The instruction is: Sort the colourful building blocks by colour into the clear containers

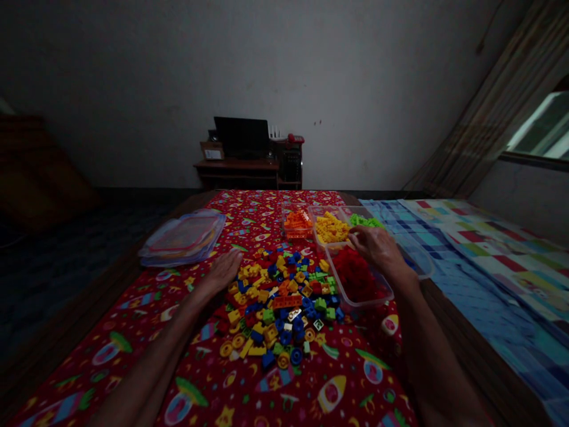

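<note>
A heap of small plastic bricks (282, 305) in yellow, blue, green, red and orange lies on a red patterned cloth (249, 385). My left hand (223, 270) rests flat and open at the heap's left edge. My right hand (376, 246) hovers over a clear tub of red bricks (355, 279), fingers curled toward the tub of yellow bricks (331, 228). What the fingers hold, if anything, is hidden. Behind them stand a tub of orange bricks (297, 223) and one of green bricks (365, 220).
A stack of clear lids (182, 238) lies at the left of the cloth. A blue checked mat (480, 284) covers the floor on the right. A dark desk with a monitor (249, 155) stands against the far wall.
</note>
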A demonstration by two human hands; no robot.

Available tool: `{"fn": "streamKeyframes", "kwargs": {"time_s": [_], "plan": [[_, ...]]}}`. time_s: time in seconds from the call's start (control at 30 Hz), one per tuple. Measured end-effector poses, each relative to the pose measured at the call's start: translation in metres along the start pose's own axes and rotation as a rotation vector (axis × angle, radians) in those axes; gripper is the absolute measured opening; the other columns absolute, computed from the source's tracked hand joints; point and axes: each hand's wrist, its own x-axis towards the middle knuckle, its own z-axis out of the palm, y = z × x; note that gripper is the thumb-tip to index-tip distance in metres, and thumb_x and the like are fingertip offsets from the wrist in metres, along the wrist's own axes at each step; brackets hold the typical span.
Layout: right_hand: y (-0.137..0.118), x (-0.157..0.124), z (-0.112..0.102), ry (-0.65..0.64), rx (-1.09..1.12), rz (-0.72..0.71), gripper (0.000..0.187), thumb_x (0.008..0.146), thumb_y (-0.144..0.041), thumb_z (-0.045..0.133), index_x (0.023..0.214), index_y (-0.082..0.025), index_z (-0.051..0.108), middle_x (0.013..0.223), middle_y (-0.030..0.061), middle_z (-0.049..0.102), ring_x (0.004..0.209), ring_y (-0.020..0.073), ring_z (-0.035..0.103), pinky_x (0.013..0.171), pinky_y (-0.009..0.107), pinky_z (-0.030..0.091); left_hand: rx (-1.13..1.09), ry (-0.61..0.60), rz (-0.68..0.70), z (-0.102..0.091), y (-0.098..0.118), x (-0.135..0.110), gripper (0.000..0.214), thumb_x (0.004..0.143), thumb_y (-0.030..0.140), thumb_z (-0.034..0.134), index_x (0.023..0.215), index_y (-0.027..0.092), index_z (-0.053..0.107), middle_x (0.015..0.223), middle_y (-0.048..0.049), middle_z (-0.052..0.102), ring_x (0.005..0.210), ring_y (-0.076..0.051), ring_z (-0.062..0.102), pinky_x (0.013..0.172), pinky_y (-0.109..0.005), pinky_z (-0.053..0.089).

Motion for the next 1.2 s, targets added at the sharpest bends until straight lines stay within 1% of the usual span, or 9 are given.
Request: {"fn": "streamKeyframes", "kwargs": {"time_s": [0.1,0.2,0.27,0.43,0.57,0.67,0.83,0.97,1.2], "plan": [[-0.01,0.0,0.005,0.008,0.021,-0.057,0.026,0.09,-0.03,0.047,0.102,-0.019,0.067,0.087,0.0083,0.071,0.078,0.0188,0.062,0.065,0.026,0.037,-0.051,-0.057,0.02,0.015,0.012,-0.003,0.05,0.089,0.049,0.03,0.117,0.021,0.06,0.129,-0.0114,0.059,0.131,-0.024,0.041,0.11,-0.043,0.028],[-0.011,-0.001,0.012,0.022,0.018,-0.129,0.028,0.091,-0.031,0.044,0.102,-0.019,0.066,0.085,0.0088,0.07,0.074,0.0183,0.061,0.062,0.026,0.034,-0.085,-0.108,-0.025,0.022,0.042,0.007,0.059,0.093,0.048,0.018,0.129,0.015,0.051,0.134,-0.0132,0.054,0.124,-0.023,0.05,0.104,-0.04,0.038],[-0.009,-0.001,0.017,0.032,0.018,-0.169,0.029,0.091,-0.032,0.043,0.102,-0.018,0.065,0.082,0.0086,0.069,0.07,0.0176,0.059,0.06,0.026,0.032,-0.122,-0.145,-0.042,0.02,0.066,0.016,0.058,0.093,0.048,0.02,0.132,0.015,0.048,0.136,-0.0114,0.053,0.124,-0.022,0.05,0.105,-0.04,0.038],[-0.008,0.0,0.021,0.062,0.018,-0.2,0.028,0.09,-0.03,0.043,0.101,-0.018,0.065,0.08,0.0082,0.068,0.067,0.0169,0.057,0.059,0.026,0.029,-0.123,-0.047,0.148,0.017,0.109,0.041,0.044,0.091,0.039,0.032,0.117,0.017,0.06,0.12,-0.0097,0.064,0.112,-0.022,0.058,0.1,-0.039,0.042],[-0.015,0.0,0.016,0.022,0.008,-0.178,0.027,0.091,-0.031,0.044,0.099,-0.019,0.066,0.081,0.0087,0.069,0.069,0.0176,0.057,0.057,0.026,0.027,-0.142,-0.112,0.272,0.041,0.131,0.079,0.028,0.085,0.026,0.044,0.098,0.018,0.068,0.106,-0.0084,0.069,0.101,-0.021,0.062,0.093,-0.035,0.046],[-0.02,-0.001,0.011,-0.013,-0.009,-0.158,0.025,0.091,-0.03,0.044,0.094,-0.019,0.066,0.078,0.0081,0.068,0.067,0.0176,0.057,0.056,0.027,0.025,-0.059,-0.271,0.238,0.071,0.143,0.107,0.022,0.079,0.022,0.052,0.091,0.015,0.07,0.097,-0.0093,0.07,0.094,-0.022,0.063,0.087,-0.032,0.047],[-0.018,-0.004,0.013,0.012,0.035,-0.218,0.025,0.092,-0.029,0.042,0.093,-0.018,0.065,0.077,0.0073,0.066,0.066,0.0161,0.054,0.058,0.027,0.025,-0.022,-0.339,0.17,0.103,0.151,0.125,0.019,0.075,0.025,0.057,0.079,0.012,0.07,0.073,-0.0063,0.069,0.07,-0.019,0.062,0.065,-0.026,0.046],[-0.014,-0.004,0.018,0.031,0.067,-0.258,0.024,0.093,-0.028,0.042,0.095,-0.017,0.064,0.079,0.0074,0.065,0.068,0.0161,0.053,0.059,0.027,0.026,0.008,-0.355,0.122,0.099,0.152,0.118,0.02,0.075,0.022,0.054,0.081,0.011,0.07,0.068,-0.005,0.067,0.062,-0.017,0.06,0.055,-0.023,0.042],[-0.026,-0.004,0.009,-0.069,0.042,-0.224,0.021,0.091,-0.028,0.048,0.095,-0.016,0.064,0.08,0.0093,0.066,0.069,0.0167,0.055,0.06,0.027,0.029,0.075,-0.391,0.066,0.093,0.17,0.108,0.027,0.081,0.036,0.053,0.084,0.015,0.071,0.078,-0.0074,0.069,0.074,-0.021,0.063,0.065,-0.026,0.044]]}}
